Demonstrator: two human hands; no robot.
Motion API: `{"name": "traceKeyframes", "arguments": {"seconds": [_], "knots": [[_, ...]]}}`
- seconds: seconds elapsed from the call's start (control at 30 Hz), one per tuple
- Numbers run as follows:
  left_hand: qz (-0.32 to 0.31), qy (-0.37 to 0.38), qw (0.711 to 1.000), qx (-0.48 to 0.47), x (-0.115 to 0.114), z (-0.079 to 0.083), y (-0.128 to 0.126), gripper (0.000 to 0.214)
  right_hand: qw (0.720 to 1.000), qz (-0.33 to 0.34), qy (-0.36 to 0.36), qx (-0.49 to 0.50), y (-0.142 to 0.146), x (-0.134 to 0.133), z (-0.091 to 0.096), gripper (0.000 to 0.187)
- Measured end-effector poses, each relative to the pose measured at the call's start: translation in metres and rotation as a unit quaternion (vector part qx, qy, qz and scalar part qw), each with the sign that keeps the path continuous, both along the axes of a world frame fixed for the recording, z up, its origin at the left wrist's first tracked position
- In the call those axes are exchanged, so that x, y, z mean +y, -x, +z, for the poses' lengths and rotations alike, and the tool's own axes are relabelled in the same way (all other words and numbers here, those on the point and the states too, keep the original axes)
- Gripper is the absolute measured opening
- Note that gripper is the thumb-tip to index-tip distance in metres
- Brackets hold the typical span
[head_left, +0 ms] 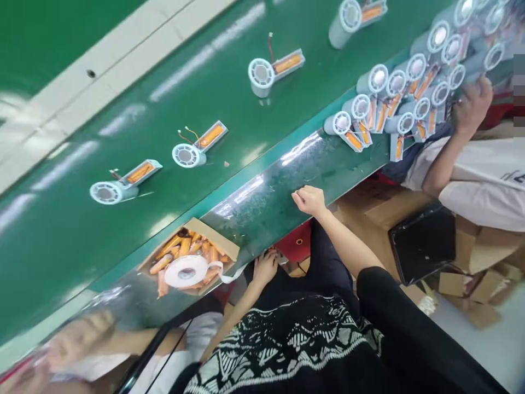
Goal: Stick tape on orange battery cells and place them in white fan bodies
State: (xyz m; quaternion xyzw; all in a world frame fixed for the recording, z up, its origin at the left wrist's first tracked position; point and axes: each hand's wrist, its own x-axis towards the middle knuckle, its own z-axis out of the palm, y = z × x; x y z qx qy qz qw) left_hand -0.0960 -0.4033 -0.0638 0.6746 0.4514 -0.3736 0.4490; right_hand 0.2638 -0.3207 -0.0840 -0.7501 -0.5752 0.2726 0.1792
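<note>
Lighting: bright, overhead; white glare streaks on glossy green conveyor belt (123,219) and worktop (279,191) edge. Frame tilted; lower-left corner smeared; far right edge pixelated.

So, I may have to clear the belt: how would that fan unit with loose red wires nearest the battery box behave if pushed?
The fan unit lies on its side on the belt; its round head might roll, though its flat handle probably checks that. It looks like light plastic. The thin wires could snag.

Right hand (309,200): loosely curled into a fist, knuckles toward eleven o'clock, empty as far as I can see.
Right arm: bare forearm runs back toward five o'clock into a black sleeve.
Left hand (264,266): lower, fingers spread and pointing toward twelve o'clock, palm down.
Left forearm: bare, trailing toward seven o'clock.
</note>
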Motion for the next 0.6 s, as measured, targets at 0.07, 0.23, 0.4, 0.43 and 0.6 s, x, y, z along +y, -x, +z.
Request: {"name": "traceKeyframes", "arguments": {"seconds": [0.07, 0.23, 0.4, 0.43, 0.6], "knots": [[-0.002, -0.016, 0.999, 0.037, 0.017, 0.005, 0.001, 0.037, 0.999, 0.008, 0.003, 0.047, 0.007, 0.004, 0.003, 0.050], [0.034, -0.080, 0.986, 0.141, 0.057, 0.027, -0.029, 0.038, 0.963, 0.011, 0.043, 0.267, -0.003, 0.012, 0.029, 0.044], [-0.008, -0.098, 0.980, 0.172, 0.044, 0.064, -0.108, 0.039, 0.939, -0.141, 0.055, 0.310, -0.093, -0.104, 0.065, 0.040], [-0.037, -0.099, 0.980, 0.166, 0.043, 0.066, -0.129, 0.037, 0.931, -0.203, 0.064, 0.297, -0.118, -0.147, 0.073, 0.034], [-0.235, -0.092, 0.963, 0.090, 0.046, 0.053, -0.271, 0.023, 0.811, -0.562, 0.092, 0.132, -0.174, -0.404, 0.155, 0.033]]}}
